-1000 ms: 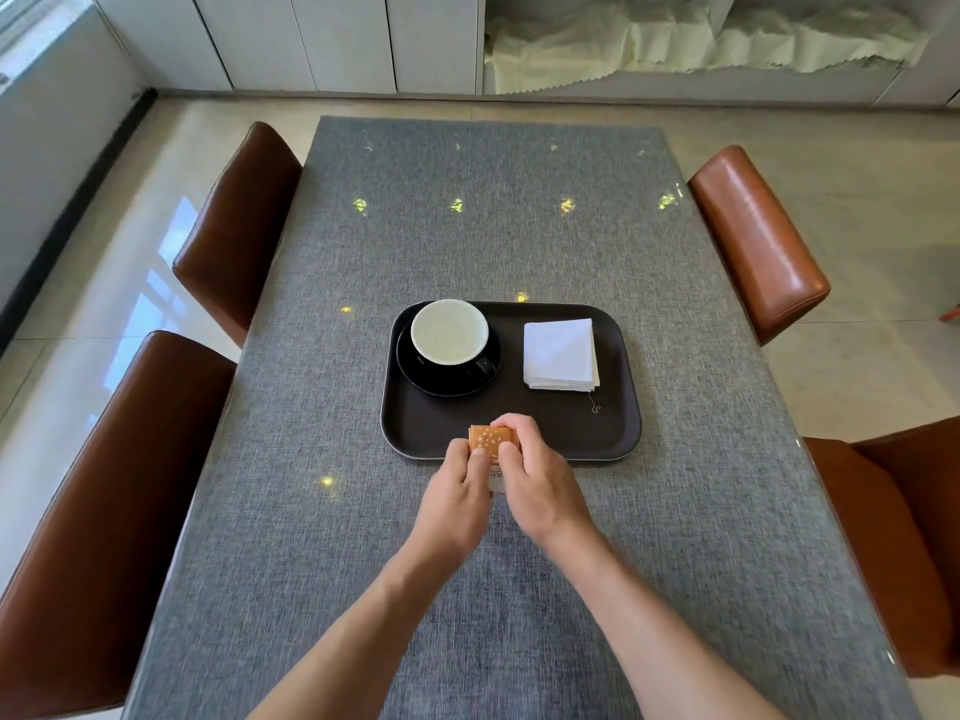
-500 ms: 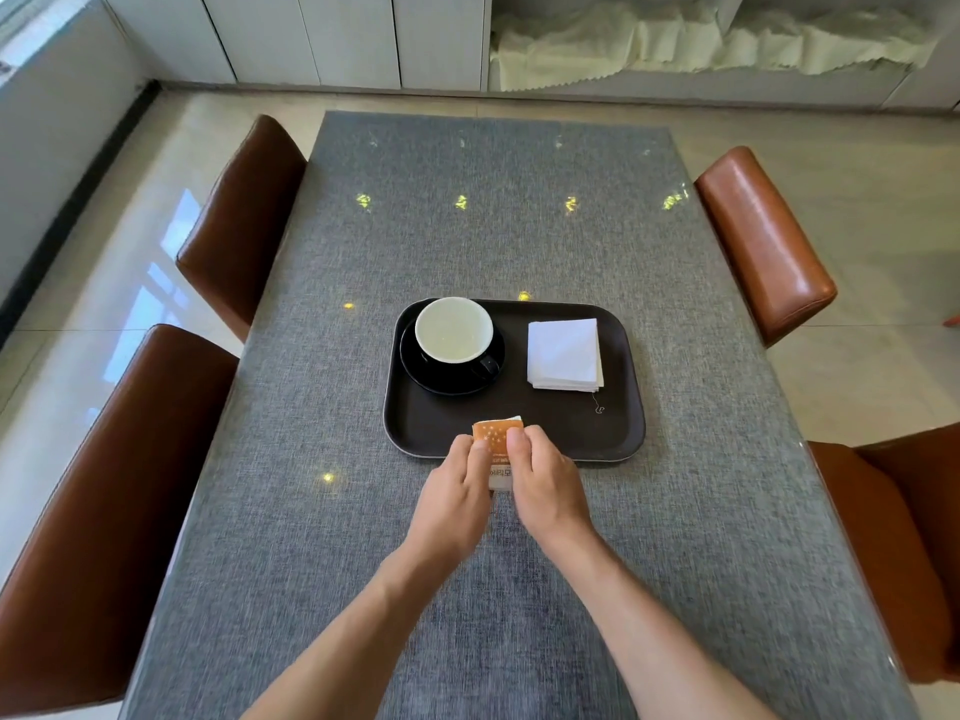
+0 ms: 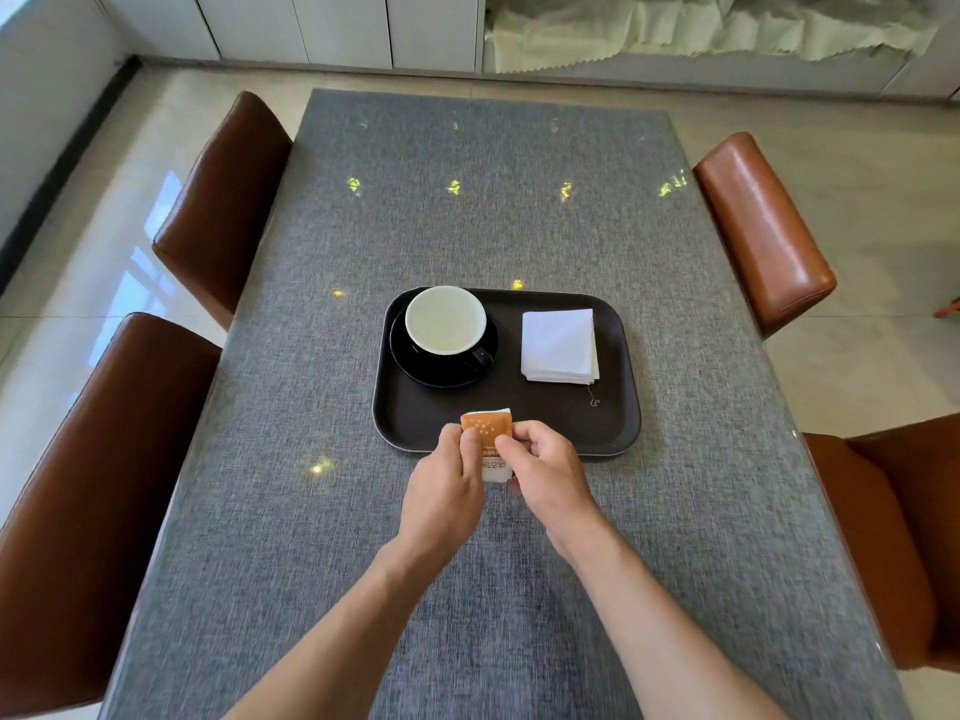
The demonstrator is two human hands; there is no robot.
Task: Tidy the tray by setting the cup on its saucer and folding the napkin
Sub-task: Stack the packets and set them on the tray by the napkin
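A: Where do your hands stand?

B: Your left hand (image 3: 445,485) and your right hand (image 3: 545,467) meet over the near edge of the dark tray (image 3: 618,407). Both pinch a small packet (image 3: 487,433), orange at its far end and white with print at its near end. Your left thumb and forefinger are clamped on its left side; your right fingers are closed on its right side.

A: And the cup?

B: The cup (image 3: 445,320), white inside and black outside, sits on its black saucer (image 3: 415,363) in the far left part of the tray, with its handle turned toward you and to the right.

A: The napkin?

B: The white napkin (image 3: 560,345) lies folded into a neat square in the far right part of the tray, well apart from the saucer. A thin thread with a small hook (image 3: 593,400) trails from its near right corner onto the tray floor.

A: What lies around you?

B: The tray rests in the middle of the grey table (image 3: 493,200). Four brown leather chairs (image 3: 763,226) stand at its sides, two on your left and two on your right.
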